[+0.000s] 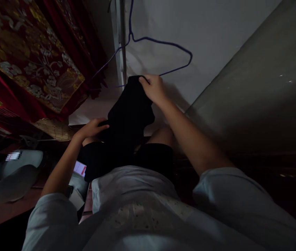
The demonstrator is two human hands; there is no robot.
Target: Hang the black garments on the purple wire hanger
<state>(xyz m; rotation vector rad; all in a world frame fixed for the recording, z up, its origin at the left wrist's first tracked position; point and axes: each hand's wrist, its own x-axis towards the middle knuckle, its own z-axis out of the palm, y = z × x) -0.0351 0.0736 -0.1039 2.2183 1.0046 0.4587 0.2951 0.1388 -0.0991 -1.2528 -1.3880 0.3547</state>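
A black garment [129, 108] hangs in front of me above my lap; its exact kind does not show in the dim light. At its upper right edge my right hand [154, 87] is closed on the cloth, with the thumb on the near side. My left hand [94, 127] is closed at the garment's lower left edge, pinching the dark fabric. Just beyond the cloth is a purple wire hanger [172, 43], its hook end pointing up; the garment covers part of its lower bar, and I cannot tell whether the two are joined.
Red cloth with gold and silver embroidery [40, 59] hangs at the upper left. A pale wall [210, 31] stands ahead, with a grey panel [263, 87] at the right. A lit phone screen [80, 168] lies left of my lap. Another person's leg [14, 179] is at far left.
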